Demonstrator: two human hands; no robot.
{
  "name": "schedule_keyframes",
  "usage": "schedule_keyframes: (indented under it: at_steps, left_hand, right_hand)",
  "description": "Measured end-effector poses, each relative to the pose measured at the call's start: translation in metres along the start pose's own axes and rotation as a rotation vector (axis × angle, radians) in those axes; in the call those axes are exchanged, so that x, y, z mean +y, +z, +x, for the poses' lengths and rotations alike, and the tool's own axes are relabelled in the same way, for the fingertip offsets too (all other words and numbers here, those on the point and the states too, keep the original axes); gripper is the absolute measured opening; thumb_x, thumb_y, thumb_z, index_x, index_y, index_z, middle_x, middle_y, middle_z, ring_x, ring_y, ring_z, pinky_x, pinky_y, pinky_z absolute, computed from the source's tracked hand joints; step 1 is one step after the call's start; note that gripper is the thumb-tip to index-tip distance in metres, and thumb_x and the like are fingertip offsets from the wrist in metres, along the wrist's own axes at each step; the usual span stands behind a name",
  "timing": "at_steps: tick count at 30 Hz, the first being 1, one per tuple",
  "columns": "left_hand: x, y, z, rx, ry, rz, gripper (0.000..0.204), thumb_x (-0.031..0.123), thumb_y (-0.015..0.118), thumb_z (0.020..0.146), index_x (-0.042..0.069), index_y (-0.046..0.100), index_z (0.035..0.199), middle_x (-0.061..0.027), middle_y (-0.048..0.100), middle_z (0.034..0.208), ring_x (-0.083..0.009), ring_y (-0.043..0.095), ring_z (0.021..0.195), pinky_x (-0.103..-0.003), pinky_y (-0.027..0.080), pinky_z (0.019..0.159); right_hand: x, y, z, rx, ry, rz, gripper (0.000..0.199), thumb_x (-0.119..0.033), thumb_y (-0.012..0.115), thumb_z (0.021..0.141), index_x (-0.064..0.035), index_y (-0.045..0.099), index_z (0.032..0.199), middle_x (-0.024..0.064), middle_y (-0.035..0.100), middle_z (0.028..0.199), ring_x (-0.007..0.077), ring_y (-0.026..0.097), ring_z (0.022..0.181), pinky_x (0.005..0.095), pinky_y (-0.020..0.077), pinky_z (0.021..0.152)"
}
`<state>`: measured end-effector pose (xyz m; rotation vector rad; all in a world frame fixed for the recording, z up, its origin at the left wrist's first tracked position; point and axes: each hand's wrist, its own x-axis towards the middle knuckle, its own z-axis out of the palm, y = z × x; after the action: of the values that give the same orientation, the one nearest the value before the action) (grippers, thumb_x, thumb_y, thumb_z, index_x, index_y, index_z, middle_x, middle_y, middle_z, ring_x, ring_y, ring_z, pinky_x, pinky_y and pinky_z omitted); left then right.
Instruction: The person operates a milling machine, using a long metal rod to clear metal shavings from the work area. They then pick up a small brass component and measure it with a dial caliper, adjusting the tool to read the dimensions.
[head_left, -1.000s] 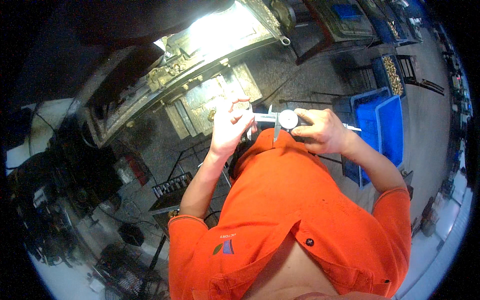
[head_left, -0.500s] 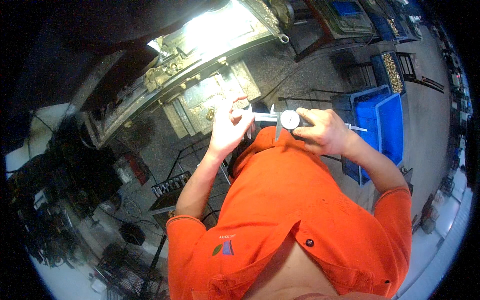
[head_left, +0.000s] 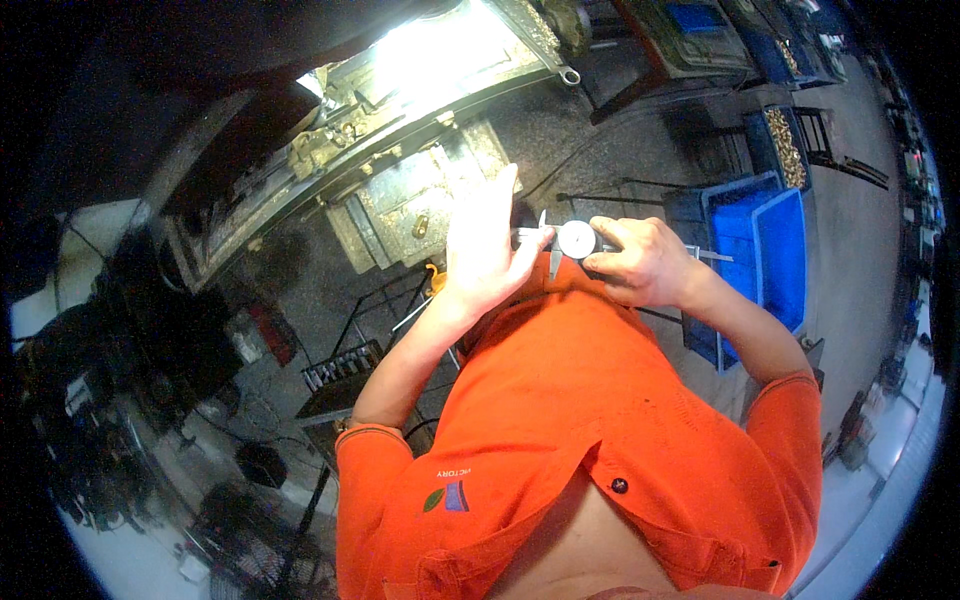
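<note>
A dial caliper [head_left: 577, 240] with a round white face lies crosswise in front of my orange shirt. My right hand [head_left: 645, 262] is closed round its right part, thumb and fingers at the dial, and the thin end of the beam sticks out past the wrist. My left hand [head_left: 486, 240] is stretched out flat, fingers pointing away from me, brightly lit. Its thumb reaches the caliper's left end and seems to touch it. Whether anything sits behind the left palm is hidden. Beyond that hand, a small brass-coloured part [head_left: 421, 226] lies on a metal plate [head_left: 385, 208].
A lit machine bed [head_left: 400, 130] runs across the far left, with a ring spanner [head_left: 568, 76] at its right end. To my right stand blue bins [head_left: 780, 250]; a farther bin holds several small brass-coloured parts [head_left: 784, 147]. A rack [head_left: 342, 366] of metal pieces is at lower left.
My left hand has gone from curled fingers to stretched out, its thumb moving right along the caliper. An orange item beside the left wrist has come into sight. The right hand has barely moved.
</note>
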<state>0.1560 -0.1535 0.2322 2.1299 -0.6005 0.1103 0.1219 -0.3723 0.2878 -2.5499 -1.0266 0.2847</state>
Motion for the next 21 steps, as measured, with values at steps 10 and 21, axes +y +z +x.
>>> schedule_keyframes:
  at_steps: [10,21]
  left_hand:
    - [-0.031,-0.027,0.001,-0.083,-0.256,0.136,0.06,0.022,0.069,0.07,0.003,0.045,0.122,-0.0147,0.059,0.1,-0.0266,0.055,0.098,-0.035,0.041,0.086]
    - [-0.023,-0.015,0.022,-0.144,-0.138,-0.391,0.051,0.006,0.062,0.072,0.005,0.046,0.121,-0.007,0.063,0.09,-0.0131,0.055,0.09,-0.029,0.042,0.082]
  right_hand:
    - [0.005,-0.001,-0.007,0.007,0.027,-0.008,0.025,-0.021,0.064,0.061,-0.0127,0.064,0.084,0.018,0.054,0.103,0.0278,0.059,0.076,0.0362,0.0492,0.064]
    - [0.004,-0.001,0.004,0.008,-0.016,0.026,0.029,-0.021,0.066,0.058,-0.0134,0.063,0.086,0.0197,0.054,0.104,0.0289,0.059,0.075,0.0364,0.0487,0.064]
